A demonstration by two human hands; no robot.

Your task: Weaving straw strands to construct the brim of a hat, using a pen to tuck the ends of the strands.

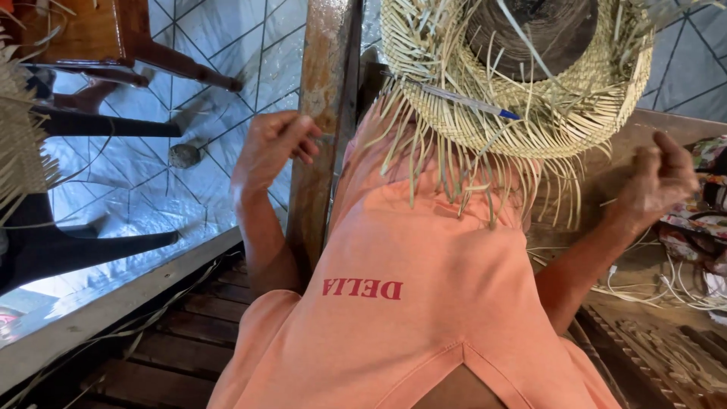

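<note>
Between both hands, a half-woven straw hat (522,98) dangles loose strands.

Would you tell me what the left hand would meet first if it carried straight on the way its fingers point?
Probably the upright wooden post: the left hand has its fingertips curled toward the post's edge, though depth is unclear.

A wooden post (324,129) stood upright over pale tiled floor (219,76); dark chair legs (106,125) crossed at left, beside a round grey stone (184,156); white cables (659,284) lay tangled at right on brown wooden boards (182,356).
</note>
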